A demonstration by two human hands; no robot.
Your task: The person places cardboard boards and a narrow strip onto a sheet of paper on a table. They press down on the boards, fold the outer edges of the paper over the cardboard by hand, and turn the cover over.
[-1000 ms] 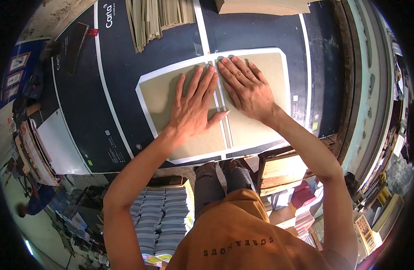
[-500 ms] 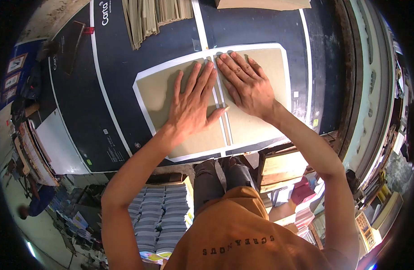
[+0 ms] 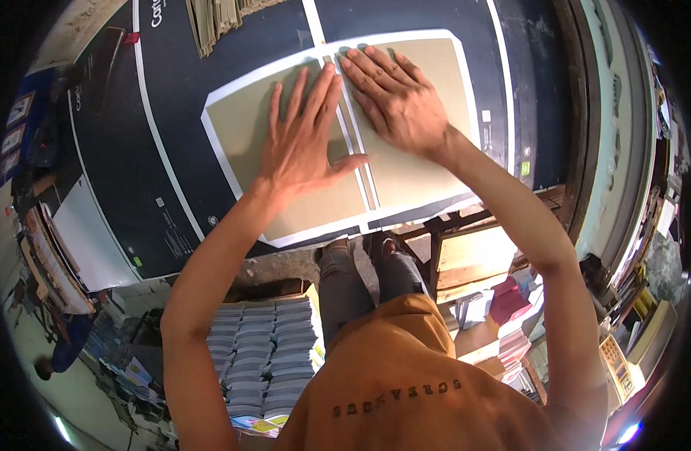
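Note:
Two tan board panels, the left panel (image 3: 236, 143) and the right panel (image 3: 428, 177), lie side by side on a white sheet (image 3: 219, 161) whose border shows all round. A narrow tan strip (image 3: 364, 184) runs between them with thin white gaps. My left hand (image 3: 300, 139) lies flat on the left panel, fingers spread, its thumb reaching across the strip. On the upper part of the right panel rests my right hand (image 3: 398, 98), palm down with fingers extended, its fingertips near the top edge by the strip. Neither hand holds anything.
Beneath the sheet is a dark tabletop (image 3: 176, 98) with white lines. Tan strips (image 3: 214, 22) are piled at its far edge, and a white board (image 3: 90, 237) lies at left. Stacked grey booklets (image 3: 259, 353) and a wooden box (image 3: 473, 263) stand below. Another person (image 3: 67, 346) is far left.
The table, panels and both hands appear higher and slightly further left in view. My hands keep nearly the same places on the panels.

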